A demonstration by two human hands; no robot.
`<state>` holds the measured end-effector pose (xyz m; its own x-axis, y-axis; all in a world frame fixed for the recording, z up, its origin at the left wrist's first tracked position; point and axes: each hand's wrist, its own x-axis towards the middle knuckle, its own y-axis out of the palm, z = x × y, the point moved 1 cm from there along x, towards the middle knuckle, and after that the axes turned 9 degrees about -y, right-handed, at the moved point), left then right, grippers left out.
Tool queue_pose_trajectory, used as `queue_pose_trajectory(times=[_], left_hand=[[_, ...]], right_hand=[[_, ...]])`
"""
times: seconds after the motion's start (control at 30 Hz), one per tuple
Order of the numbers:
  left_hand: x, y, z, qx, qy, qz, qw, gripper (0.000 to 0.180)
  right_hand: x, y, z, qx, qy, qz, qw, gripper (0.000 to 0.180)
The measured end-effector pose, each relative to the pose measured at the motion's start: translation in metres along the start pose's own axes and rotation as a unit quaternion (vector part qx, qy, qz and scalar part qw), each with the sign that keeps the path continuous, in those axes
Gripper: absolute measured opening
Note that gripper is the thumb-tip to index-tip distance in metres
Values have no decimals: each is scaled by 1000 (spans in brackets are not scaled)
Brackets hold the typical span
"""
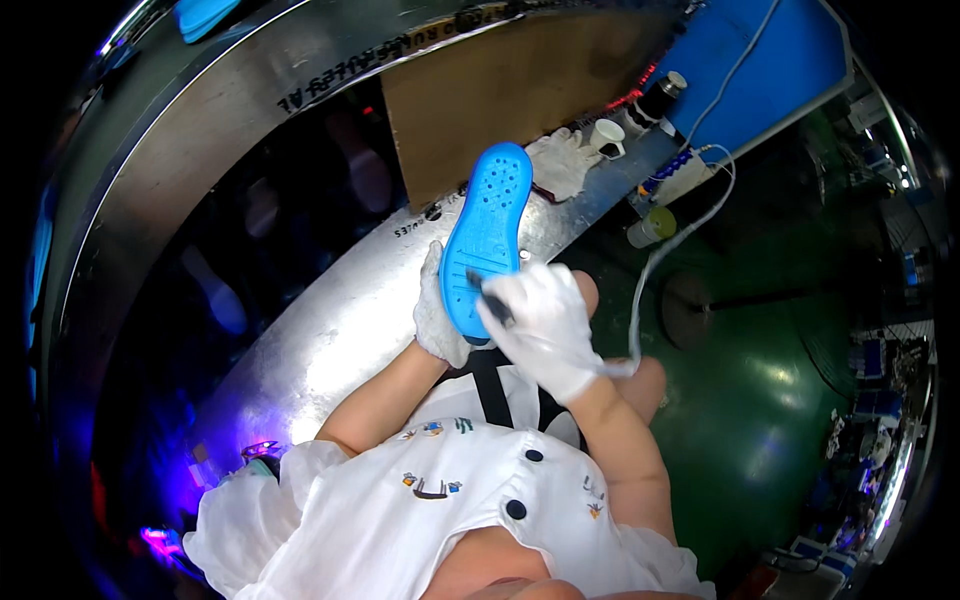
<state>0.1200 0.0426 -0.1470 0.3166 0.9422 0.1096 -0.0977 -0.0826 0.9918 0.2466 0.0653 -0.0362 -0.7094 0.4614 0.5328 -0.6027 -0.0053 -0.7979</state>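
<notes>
Blue perforated rubber shoe sole (486,240) stands tilted upright in front of the person's chest, its heel end low in the hands and its rounded, hole-dotted toe end pointing up toward the far bench. Going from the left: a broad curved sheet-metal work surface (330,320) sweeps across the view, dark beneath its upper band. The left hand (438,312), in a white knitted glove, wraps around the sole's lower left edge — fingers closed on it from behind. Just right of that, the right hand (545,325), in a smooth white glove, is pinched around a slim dark pen-like tool (492,301), whose tip touches the sole's ridged lower face. A pale cable (650,270) runs from that hand up and right toward the bench. Farther right on the bench edge lie a crumpled white spare glove (562,160), a small white cup (606,136) and a blue panel (740,70). A green floor (760,400) fills the right side.
</notes>
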Motion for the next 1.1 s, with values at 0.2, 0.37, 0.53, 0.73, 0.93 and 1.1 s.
queue_pose_trajectory(times=[0.2, 0.37, 0.53, 0.73, 0.93, 1.1], left_hand=[[-12, 27, 27, 7, -6, -126, 992, 80], [-13, 7, 26, -108, -40, 2, 993, 83], [-12, 8, 24, -16, -28, -45, 998, 87], [-11, 12, 17, 36, -33, -66, 997, 95], [-6, -1, 7, 81, -11, -59, 995, 93], [3, -6, 2, 117, 16, -66, 991, 98]], right_hand=[[6, -16, -19, -8, -15, -153, 988, 18], [-7, -22, 7, 136, -69, -98, 983, 13], [-5, -18, -2, 61, -37, -140, 988, 16], [-20, -5, -3, 343, 230, -206, 887, 14], [-25, -7, 28, 232, 46, -129, 963, 18], [-28, 6, 12, 135, 36, -210, 968, 17]])
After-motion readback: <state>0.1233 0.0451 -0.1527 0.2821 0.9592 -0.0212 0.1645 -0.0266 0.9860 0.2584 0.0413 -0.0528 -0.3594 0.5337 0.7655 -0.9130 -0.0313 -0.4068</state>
